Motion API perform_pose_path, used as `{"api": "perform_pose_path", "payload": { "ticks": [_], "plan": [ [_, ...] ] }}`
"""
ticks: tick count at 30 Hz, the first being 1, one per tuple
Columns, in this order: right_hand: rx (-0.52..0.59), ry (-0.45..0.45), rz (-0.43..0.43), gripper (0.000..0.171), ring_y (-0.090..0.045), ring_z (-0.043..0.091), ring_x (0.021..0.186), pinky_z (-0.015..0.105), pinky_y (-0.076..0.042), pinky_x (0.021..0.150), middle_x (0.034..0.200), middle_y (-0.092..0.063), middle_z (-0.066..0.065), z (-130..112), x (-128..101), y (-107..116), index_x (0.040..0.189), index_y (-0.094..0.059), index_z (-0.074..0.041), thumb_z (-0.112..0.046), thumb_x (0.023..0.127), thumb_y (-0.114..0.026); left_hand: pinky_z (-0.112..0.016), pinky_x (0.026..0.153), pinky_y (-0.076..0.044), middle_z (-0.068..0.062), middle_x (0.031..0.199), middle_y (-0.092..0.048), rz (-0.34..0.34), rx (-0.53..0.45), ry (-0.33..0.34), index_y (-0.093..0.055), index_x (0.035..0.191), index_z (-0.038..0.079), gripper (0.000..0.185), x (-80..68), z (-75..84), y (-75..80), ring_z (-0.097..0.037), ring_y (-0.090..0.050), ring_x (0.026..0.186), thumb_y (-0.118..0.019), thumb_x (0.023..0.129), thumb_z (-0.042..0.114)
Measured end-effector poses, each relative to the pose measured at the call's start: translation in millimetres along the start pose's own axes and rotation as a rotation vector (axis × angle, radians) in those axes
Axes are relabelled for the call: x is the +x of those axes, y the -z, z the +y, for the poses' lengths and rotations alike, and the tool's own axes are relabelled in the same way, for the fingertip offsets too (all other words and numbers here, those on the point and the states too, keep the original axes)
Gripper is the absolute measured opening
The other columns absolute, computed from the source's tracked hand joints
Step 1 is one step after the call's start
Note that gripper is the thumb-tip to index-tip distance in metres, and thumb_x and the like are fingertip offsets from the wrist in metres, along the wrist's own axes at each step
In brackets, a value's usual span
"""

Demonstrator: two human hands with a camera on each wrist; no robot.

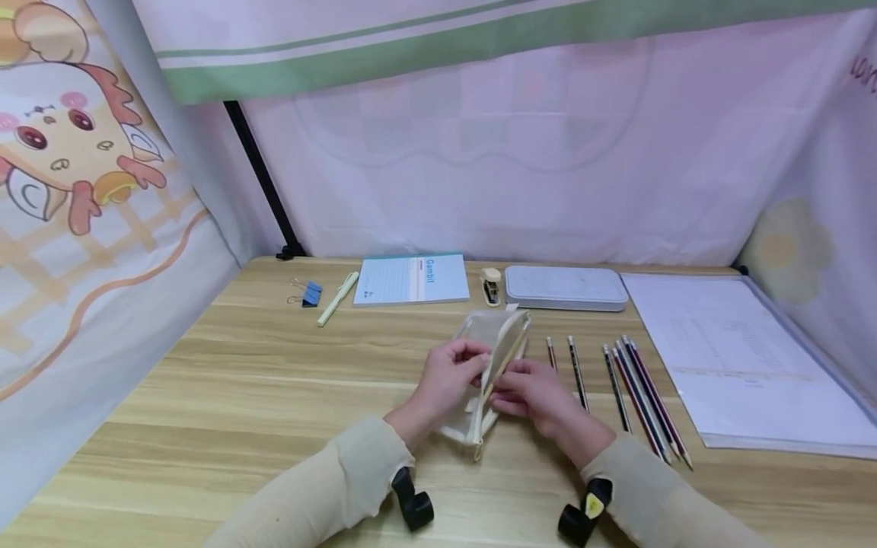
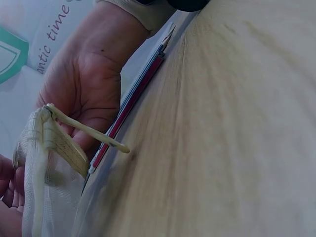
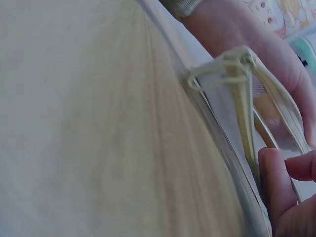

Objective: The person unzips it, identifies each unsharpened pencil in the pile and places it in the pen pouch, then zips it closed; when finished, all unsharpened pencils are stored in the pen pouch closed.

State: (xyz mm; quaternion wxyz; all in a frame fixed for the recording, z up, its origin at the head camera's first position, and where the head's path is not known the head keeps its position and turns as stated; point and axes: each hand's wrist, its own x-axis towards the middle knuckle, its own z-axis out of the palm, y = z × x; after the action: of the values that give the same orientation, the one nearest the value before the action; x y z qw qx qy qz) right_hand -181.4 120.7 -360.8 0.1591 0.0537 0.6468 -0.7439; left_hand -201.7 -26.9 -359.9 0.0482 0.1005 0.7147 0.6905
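Observation:
A pale mesh zip pouch [image 1: 457, 426] stands tilted on the table between both hands, its cream zip edge parted and a zip pull [image 3: 217, 74] dangling at the near end. My left hand [image 1: 445, 380] pinches the pouch's left edge with thumb and fingers. On the opposite side, the right hand [image 1: 537, 396] grips the other edge, its fingertips at the mouth. A thin yellowish strip [image 1: 510, 354] runs along that right edge. Just right of the pouch lie two pencils, one dark [image 1: 578, 369] and one reddish [image 1: 551, 352], partly covered by the right hand.
Several more pencils [image 1: 647, 396] lie to the right, beside stacked papers [image 1: 754, 365]. Along the back are a blue binder clip [image 1: 311, 294], a pale green pen [image 1: 338, 299], a notebook [image 1: 411, 280], a small stapler [image 1: 490, 286] and a white flat case [image 1: 566, 288].

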Motion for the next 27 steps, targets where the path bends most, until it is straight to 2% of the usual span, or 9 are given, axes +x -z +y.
{"api": "perform_pose_path", "payload": {
  "ticks": [4, 8, 12, 21, 27],
  "plan": [
    [-0.027, 0.035, -0.002, 0.027, -0.064, 0.011, 0.066, 0.022, -0.055, 0.067, 0.082, -0.064, 0.011, 1.8, -1.5, -4.4, 0.108, -0.046, 0.016, 0.005, 0.085, -0.053, -0.02, 0.059, -0.048, -0.009, 0.081, -0.063, 0.002, -0.001, -0.019, -0.064, 0.097, -0.008, 0.017, 1.6, -3.1, -0.8, -0.008, -0.053, 0.064, -0.062, 0.083, 0.003],
    [-0.059, 0.055, 0.0, 0.034, -0.064, 0.011, 0.07, 0.023, -0.055, 0.069, 0.093, -0.066, 0.017, 2.0, -1.9, -5.2, 0.115, -0.045, 0.019, 0.004, 0.085, -0.055, -0.02, 0.059, -0.048, -0.008, 0.081, -0.063, 0.004, -0.004, -0.015, -0.064, 0.096, -0.008, 0.016, 1.4, -3.1, -1.4, -0.008, -0.054, 0.064, -0.062, 0.083, 0.002],
    [-0.076, 0.05, 0.022, 0.04, -0.065, 0.012, 0.073, 0.023, -0.055, 0.071, 0.095, -0.066, 0.017, -0.9, -3.6, 1.3, 0.122, -0.045, 0.017, 0.002, 0.087, -0.055, -0.02, 0.059, -0.048, -0.007, 0.081, -0.062, 0.0, -0.017, -0.01, -0.064, 0.097, -0.008, 0.017, 0.8, -2.2, -2.3, -0.008, -0.053, 0.064, -0.062, 0.083, 0.001],
    [-0.196, 0.118, 0.05, 0.042, -0.063, 0.006, 0.073, 0.019, -0.053, 0.069, 0.09, -0.063, 0.008, -15.4, -12.7, 49.9, 0.125, -0.041, 0.016, -0.003, 0.089, -0.054, -0.02, 0.059, -0.048, -0.008, 0.083, -0.062, 0.013, -0.004, 0.015, -0.064, 0.097, -0.006, 0.017, 0.1, -1.0, -0.4, -0.009, -0.053, 0.064, -0.063, 0.083, 0.003],
    [-0.37, 0.139, 0.101, 0.044, -0.062, 0.006, 0.073, 0.022, -0.054, 0.067, 0.088, -0.064, 0.005, -20.2, -18.4, 81.4, 0.123, -0.043, 0.016, -0.007, 0.089, -0.056, -0.019, 0.057, -0.047, -0.005, 0.08, -0.061, 0.017, -0.014, 0.015, -0.064, 0.097, -0.007, 0.018, 1.2, -1.8, 1.0, -0.009, -0.052, 0.062, -0.063, 0.083, 0.003]
  ]
}}
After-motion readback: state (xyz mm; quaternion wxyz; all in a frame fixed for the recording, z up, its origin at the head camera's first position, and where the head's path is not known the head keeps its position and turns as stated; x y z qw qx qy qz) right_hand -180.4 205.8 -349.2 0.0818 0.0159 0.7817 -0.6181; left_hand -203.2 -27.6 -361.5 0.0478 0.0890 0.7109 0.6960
